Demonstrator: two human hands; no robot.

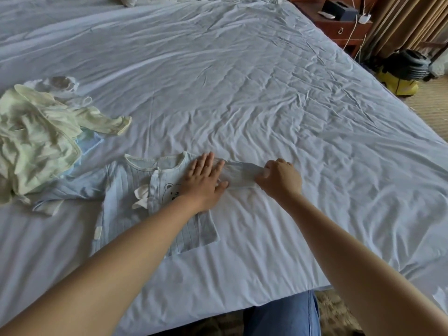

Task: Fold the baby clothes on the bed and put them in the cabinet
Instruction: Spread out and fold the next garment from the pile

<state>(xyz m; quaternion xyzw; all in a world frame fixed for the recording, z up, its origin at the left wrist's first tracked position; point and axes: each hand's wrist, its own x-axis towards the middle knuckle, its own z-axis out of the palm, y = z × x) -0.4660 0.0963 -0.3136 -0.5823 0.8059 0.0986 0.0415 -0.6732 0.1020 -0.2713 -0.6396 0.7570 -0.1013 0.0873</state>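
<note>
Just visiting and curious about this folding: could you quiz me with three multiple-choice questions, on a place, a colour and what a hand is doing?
1. Where is the pile of unfolded baby clothes? A) left of the bear-print shirt B) in a cabinet C) on the floor
2. What colour is the shirt? A) red B) pale blue C) black
3. What is the right hand doing? A) lying flat B) pinching the sleeve C) holding a phone
Answers: A, it lies on the bed beside the shirt; B, its fabric is pale blue; B, fingers curl round the sleeve end.
</note>
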